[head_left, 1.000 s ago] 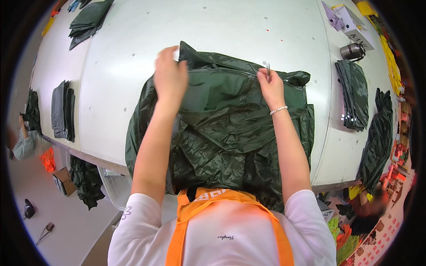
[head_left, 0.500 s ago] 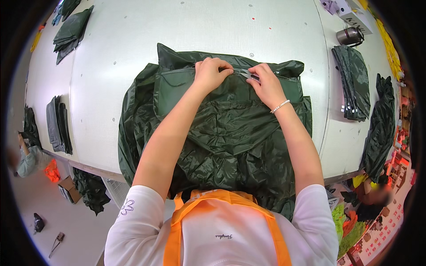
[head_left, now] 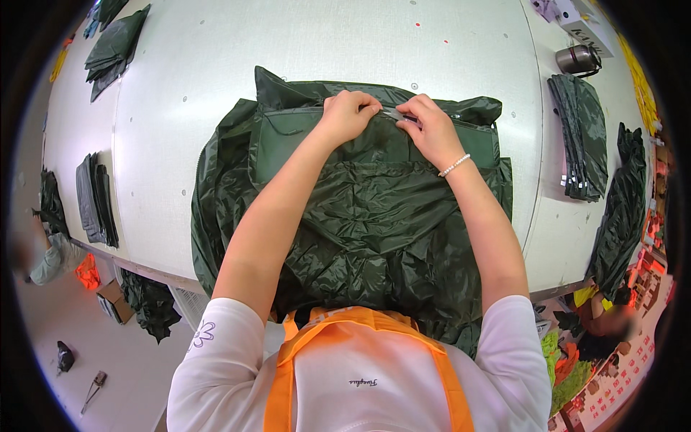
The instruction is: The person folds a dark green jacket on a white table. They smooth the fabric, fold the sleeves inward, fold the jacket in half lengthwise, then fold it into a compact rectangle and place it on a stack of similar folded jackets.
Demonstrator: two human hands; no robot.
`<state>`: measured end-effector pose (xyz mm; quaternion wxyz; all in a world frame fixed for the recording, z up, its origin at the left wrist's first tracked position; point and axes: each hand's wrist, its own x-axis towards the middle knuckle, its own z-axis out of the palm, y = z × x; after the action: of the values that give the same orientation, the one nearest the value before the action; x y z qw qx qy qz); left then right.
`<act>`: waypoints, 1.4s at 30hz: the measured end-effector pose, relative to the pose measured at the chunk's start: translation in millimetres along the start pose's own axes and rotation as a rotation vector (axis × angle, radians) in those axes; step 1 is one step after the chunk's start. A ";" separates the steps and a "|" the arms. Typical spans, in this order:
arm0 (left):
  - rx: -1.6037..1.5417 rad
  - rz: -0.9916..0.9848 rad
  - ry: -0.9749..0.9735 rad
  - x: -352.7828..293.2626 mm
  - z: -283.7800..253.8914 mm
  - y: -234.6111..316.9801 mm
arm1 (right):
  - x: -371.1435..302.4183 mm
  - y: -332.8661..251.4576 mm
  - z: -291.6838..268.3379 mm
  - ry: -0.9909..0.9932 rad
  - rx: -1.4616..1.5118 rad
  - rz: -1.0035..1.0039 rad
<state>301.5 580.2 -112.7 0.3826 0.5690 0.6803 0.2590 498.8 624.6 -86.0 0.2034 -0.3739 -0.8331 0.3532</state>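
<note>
A dark green, shiny garment [head_left: 374, 209] lies crumpled on the table in front of me, its lower part against my orange apron. Along its far edge runs a seam above a smoother green panel [head_left: 288, 144]. My left hand [head_left: 350, 117] is closed in a pinch at this seam; whatever is between its fingertips is too small to make out. Small thread snips [head_left: 393, 114] are held in my right hand [head_left: 432, 131], their metal tips pointing left, close to my left fingertips. A beaded bracelet [head_left: 455, 165] circles my right wrist.
Folded dark garments lie in a left stack [head_left: 97, 199], a far-left stack [head_left: 117, 54] and a right stack [head_left: 578, 137]. A metal jug [head_left: 577, 60] and a white box [head_left: 586, 32] stand far right. Other people sit at both sides, beyond the table.
My right hand with the snips has come slightly closer to my left fingertips. The snips' blades looked spread before and appear closer together now. The view has shifted a little.
</note>
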 end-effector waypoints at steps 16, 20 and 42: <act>-0.051 -0.037 -0.010 0.8 -2.8 1.2 | 6.8 0.9 0.1 -0.013 -0.066 -0.098; 0.045 0.117 0.088 0.4 1.1 0.2 | 4.2 -1.0 -3.4 0.061 -0.066 -0.113; 0.153 0.285 0.403 -143.6 -89.3 -53.9 | -139.2 -98.3 28.3 -0.112 -0.239 -0.307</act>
<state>206.2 436.2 -71.5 0.1549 0.6234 0.6732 0.3662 523.4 459.3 -42.6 0.1623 -0.2439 -0.9263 0.2370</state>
